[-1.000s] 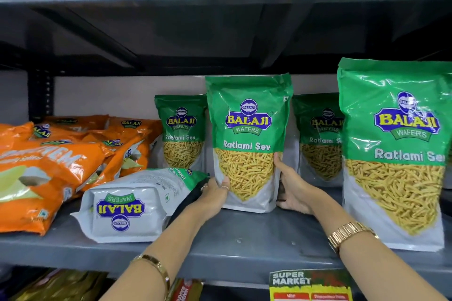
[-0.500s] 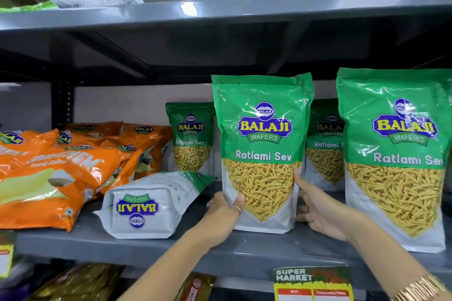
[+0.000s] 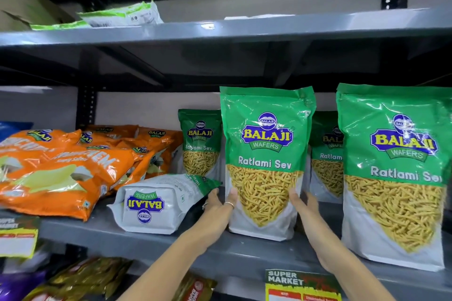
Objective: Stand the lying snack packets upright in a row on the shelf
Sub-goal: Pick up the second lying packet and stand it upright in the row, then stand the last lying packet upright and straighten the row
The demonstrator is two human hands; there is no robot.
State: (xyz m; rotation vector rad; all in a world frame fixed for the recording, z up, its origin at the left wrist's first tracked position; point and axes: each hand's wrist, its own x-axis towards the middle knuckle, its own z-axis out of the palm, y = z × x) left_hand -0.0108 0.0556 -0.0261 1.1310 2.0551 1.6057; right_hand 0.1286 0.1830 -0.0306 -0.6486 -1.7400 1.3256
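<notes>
A green Ratlami Sev packet [image 3: 265,154] stands upright on the grey shelf [image 3: 220,249]. My left hand [image 3: 219,205] grips its lower left edge and my right hand [image 3: 302,203] its lower right edge. Left of it another Ratlami Sev packet [image 3: 159,203] lies on its side, white bottom facing me, touching my left hand. A further upright packet [image 3: 393,173] stands at the right front. Two more upright packets stand at the back, one [image 3: 199,142] on the left and one [image 3: 326,156] on the right, partly hidden.
Several orange chip bags [image 3: 61,171] lie piled at the shelf's left. The shelf above [image 3: 220,29] carries flat green-white packets [image 3: 122,14]. A "Super Market" price tag [image 3: 302,284] hangs on the front edge. More snack bags fill the shelf below [image 3: 90,278].
The held packet has come forward and slightly right, toward the shelf's front edge, with both hands still on its lower sides. The view has tilted upward.
</notes>
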